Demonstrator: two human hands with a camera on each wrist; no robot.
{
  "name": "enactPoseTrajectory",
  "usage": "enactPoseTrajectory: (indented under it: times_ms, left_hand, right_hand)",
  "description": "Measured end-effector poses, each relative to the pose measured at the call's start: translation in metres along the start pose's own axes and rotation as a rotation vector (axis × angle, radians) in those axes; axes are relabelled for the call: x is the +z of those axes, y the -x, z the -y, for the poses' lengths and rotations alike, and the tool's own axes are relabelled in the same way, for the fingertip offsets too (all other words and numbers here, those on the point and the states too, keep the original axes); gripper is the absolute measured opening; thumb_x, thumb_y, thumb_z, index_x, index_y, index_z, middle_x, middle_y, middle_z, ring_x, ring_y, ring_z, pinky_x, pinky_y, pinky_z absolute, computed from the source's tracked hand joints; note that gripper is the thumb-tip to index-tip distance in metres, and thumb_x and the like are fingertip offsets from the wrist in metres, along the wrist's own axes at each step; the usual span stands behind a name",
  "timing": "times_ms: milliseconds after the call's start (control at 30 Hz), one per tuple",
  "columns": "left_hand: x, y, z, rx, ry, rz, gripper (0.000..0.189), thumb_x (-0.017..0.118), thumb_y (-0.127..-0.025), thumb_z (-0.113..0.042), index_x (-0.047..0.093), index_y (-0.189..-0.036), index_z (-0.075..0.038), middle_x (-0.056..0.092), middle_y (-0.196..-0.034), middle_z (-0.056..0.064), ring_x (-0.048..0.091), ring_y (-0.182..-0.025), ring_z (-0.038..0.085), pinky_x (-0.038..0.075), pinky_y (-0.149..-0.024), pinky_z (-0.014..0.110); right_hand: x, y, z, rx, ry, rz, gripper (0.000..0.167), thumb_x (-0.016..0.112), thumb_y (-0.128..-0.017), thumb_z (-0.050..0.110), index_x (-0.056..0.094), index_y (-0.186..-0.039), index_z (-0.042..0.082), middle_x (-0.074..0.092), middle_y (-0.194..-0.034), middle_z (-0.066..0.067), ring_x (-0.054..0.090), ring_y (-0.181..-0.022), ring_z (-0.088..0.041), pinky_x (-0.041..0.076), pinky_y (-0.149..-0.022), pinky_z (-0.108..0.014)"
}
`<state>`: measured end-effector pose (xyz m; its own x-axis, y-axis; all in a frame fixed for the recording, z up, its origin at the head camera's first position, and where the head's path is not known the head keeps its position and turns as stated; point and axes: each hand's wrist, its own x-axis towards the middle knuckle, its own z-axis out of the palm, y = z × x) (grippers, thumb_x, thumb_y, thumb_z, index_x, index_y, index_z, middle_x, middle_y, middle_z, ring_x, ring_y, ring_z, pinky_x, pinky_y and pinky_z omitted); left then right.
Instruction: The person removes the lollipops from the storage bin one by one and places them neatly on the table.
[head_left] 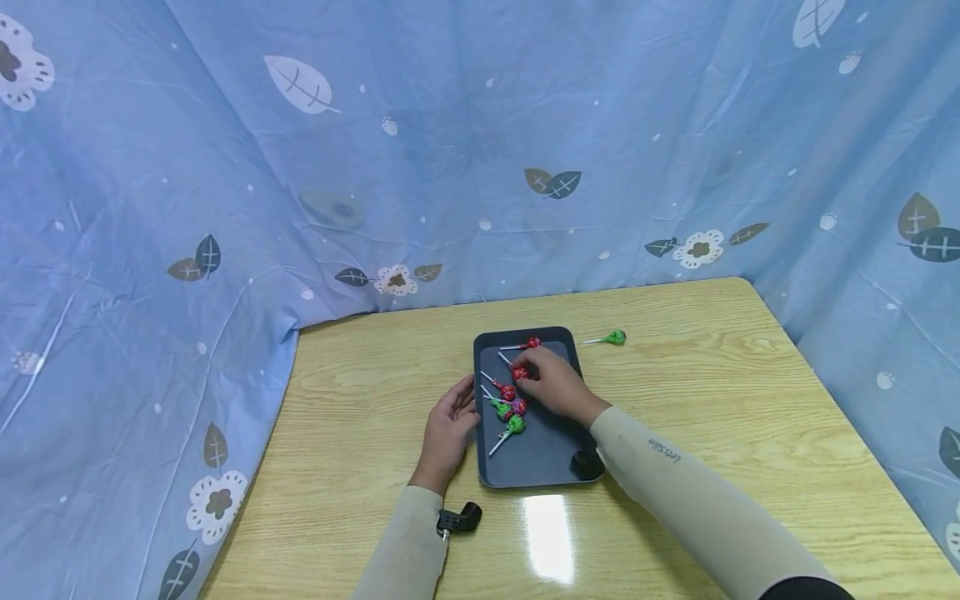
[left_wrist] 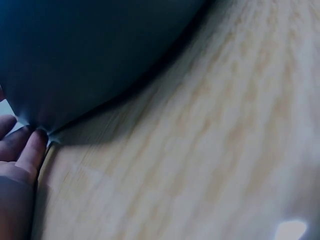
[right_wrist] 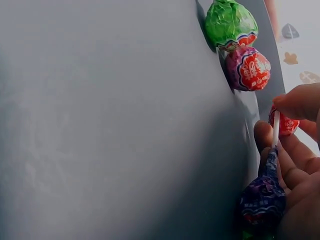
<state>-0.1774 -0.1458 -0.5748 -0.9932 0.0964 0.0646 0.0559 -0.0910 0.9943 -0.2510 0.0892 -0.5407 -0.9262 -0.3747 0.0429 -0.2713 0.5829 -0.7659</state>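
Observation:
A dark grey tray [head_left: 525, 471] lies on the table, with several wrapped lollipops toward its left side. My left hand [head_left: 447, 429] rests against the tray's left side, fingertips touching its outer wall. Over the tray, my right hand [head_left: 555, 385] is beside a red lollipop [head_left: 520, 373]. In the right wrist view, its thumb and fingers pinch the white stick of a dark purple lollipop [right_wrist: 262, 200], which the hand hides from the head view. Other lollipops nearby include a green one [head_left: 515, 425], a pink-purple one [head_left: 518, 407] and a red one [head_left: 532, 342].
A green lollipop [head_left: 617, 337] lies on the wooden table [head_left: 675, 358], outside the tray's far right corner. Blue patterned curtains [head_left: 480, 150] hang behind the table and along both sides. A black wrist camera [head_left: 468, 517] is strapped to the left forearm.

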Motion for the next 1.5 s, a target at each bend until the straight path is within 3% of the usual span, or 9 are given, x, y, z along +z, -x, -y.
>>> enactPoseTrajectory:
  times_ms: [533,733,967,1267,1500]
  left_hand:
    - [0.002,0.002,-0.003,-0.02,-0.032,-0.014,0.066,0.056,-0.097,0.013,0.05,-0.161,0.0,0.055,-0.158,0.019,0.055,-0.144,0.031,0.05,-0.115,0.035]
    - [0.003,0.001,-0.002,-0.025,-0.032,-0.018,0.065,0.056,-0.097,0.014,0.051,-0.16,-0.001,0.056,-0.157,0.018,0.057,-0.142,0.031,0.051,-0.113,0.035]
    - [0.002,0.001,-0.001,-0.02,-0.032,-0.02,0.066,0.056,-0.096,0.014,0.05,-0.16,0.0,0.056,-0.157,0.019,0.056,-0.143,0.031,0.05,-0.114,0.034]
    - [0.002,0.002,0.0,-0.019,-0.022,-0.022,0.066,0.055,-0.096,0.016,0.051,-0.16,0.001,0.056,-0.157,0.019,0.056,-0.143,0.032,0.051,-0.114,0.034]
    - [0.003,0.002,-0.001,-0.015,-0.018,-0.022,0.066,0.055,-0.096,0.016,0.051,-0.16,0.002,0.056,-0.156,0.02,0.056,-0.143,0.031,0.05,-0.114,0.034]
  right_hand:
    - [-0.008,-0.001,-0.003,-0.004,-0.042,-0.07,0.019,0.077,-0.1,0.005,0.078,-0.119,0.007,0.063,-0.118,-0.008,0.056,-0.1,-0.026,0.054,-0.084,-0.041]
    - [-0.011,0.0,-0.002,-0.009,-0.087,-0.092,0.013,0.077,-0.103,0.011,0.079,-0.115,0.01,0.064,-0.12,-0.008,0.059,-0.105,-0.026,0.055,-0.09,-0.043]
    - [-0.021,-0.001,-0.003,0.013,-0.156,-0.121,0.017,0.077,-0.103,0.01,0.075,-0.119,0.01,0.065,-0.121,-0.009,0.061,-0.098,-0.027,0.058,-0.084,-0.043]
    - [-0.032,0.001,-0.002,0.031,-0.179,-0.158,0.016,0.074,-0.103,0.007,0.074,-0.119,0.007,0.062,-0.119,-0.011,0.06,-0.1,-0.029,0.056,-0.087,-0.044]
    - [-0.041,0.002,-0.003,0.059,-0.197,-0.184,0.02,0.074,-0.103,0.005,0.072,-0.123,0.003,0.062,-0.114,-0.013,0.057,-0.097,-0.03,0.053,-0.081,-0.044]
